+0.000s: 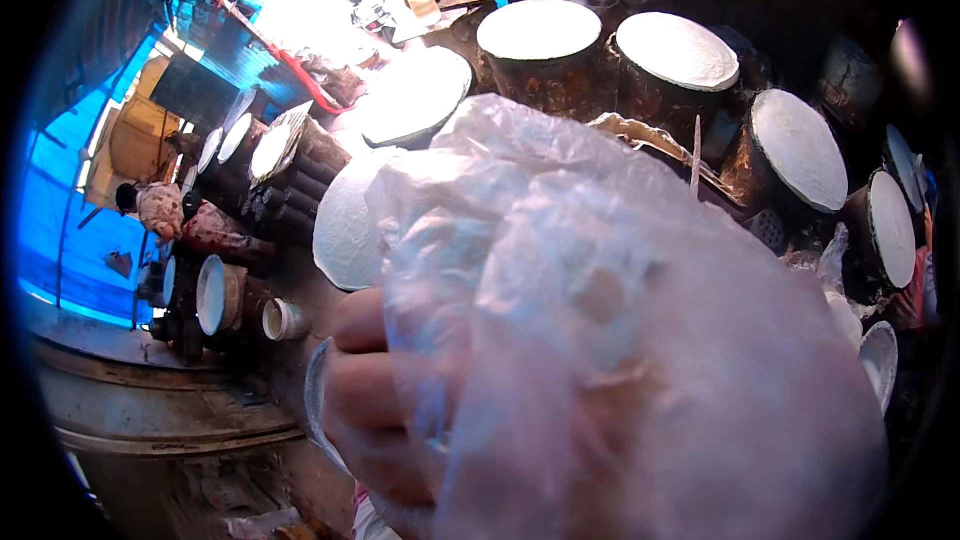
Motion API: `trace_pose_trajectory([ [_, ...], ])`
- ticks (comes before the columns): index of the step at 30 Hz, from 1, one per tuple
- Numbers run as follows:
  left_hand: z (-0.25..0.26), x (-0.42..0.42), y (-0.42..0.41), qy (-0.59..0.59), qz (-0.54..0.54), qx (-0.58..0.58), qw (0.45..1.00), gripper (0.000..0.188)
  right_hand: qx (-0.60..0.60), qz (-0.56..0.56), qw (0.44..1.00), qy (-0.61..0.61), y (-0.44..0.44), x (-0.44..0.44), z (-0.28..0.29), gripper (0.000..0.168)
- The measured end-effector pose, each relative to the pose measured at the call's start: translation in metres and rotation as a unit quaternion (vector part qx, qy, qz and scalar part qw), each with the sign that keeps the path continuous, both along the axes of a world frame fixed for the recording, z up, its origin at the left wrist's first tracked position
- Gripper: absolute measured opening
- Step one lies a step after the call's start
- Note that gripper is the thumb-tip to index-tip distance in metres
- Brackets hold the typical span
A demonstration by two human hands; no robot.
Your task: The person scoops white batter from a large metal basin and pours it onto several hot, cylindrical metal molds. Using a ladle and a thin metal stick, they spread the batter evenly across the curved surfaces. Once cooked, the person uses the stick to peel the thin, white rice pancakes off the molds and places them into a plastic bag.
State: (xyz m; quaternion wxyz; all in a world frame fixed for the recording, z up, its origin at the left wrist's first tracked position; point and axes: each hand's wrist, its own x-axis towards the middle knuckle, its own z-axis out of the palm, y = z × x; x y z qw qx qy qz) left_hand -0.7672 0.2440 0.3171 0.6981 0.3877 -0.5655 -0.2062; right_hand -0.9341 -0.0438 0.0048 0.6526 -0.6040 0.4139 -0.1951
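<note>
Thin translucent plastic [510,240] fills the middle and lower right, blurred and very close to the camera. Behind and through it a large skin-coloured shape shows, perhaps my right hand [675,390], its fingers hidden. At the plastic's left edge several bare fingers [367,390] are curled against it; whether they belong to my left or my right hand I cannot tell. Beside these fingers the pale rim of a round thing [319,405] shows. Just past the plastic lies a round, white-topped surface [349,225], partly covered by it.
Dark drum-like stoves with round white tops [540,30] curve around the back and right. Cylindrical briquettes [289,195] are stacked at left, near a person in patterned clothing [161,210]. A white bucket [281,319] lies tilted beside dark drums. Blue sheeting [75,225] hangs at far left.
</note>
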Motion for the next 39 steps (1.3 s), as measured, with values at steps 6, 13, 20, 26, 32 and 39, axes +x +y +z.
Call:
trace_pose_trajectory([
  [6,-0.009,0.004,-0.005,-0.041,0.033,-0.015,0.998,0.016,-0.011,-0.005,1.0,0.014,-0.002,0.0,0.0,0.031],
  [13,-0.003,-0.037,-0.003,-0.19,0.206,0.001,0.96,0.012,0.007,0.042,0.999,-0.006,0.024,0.03,0.014,0.032],
  [20,-0.047,-0.034,-0.035,-0.265,0.281,-0.022,0.922,0.01,-0.021,-0.013,0.999,0.022,0.0,0.004,-0.003,0.033],
  [26,-0.056,-0.046,-0.032,-0.286,0.321,0.008,0.903,0.009,-0.022,-0.01,0.999,0.021,0.005,0.003,-0.001,0.034],
  [32,-0.06,-0.038,-0.037,-0.255,0.306,-0.007,0.917,0.009,-0.034,-0.011,0.999,0.028,0.006,0.006,-0.001,0.035],
  [39,-0.068,-0.028,-0.054,-0.243,0.304,-0.025,0.921,0.012,-0.048,-0.024,0.998,0.041,0.002,0.01,-0.004,0.036],
])
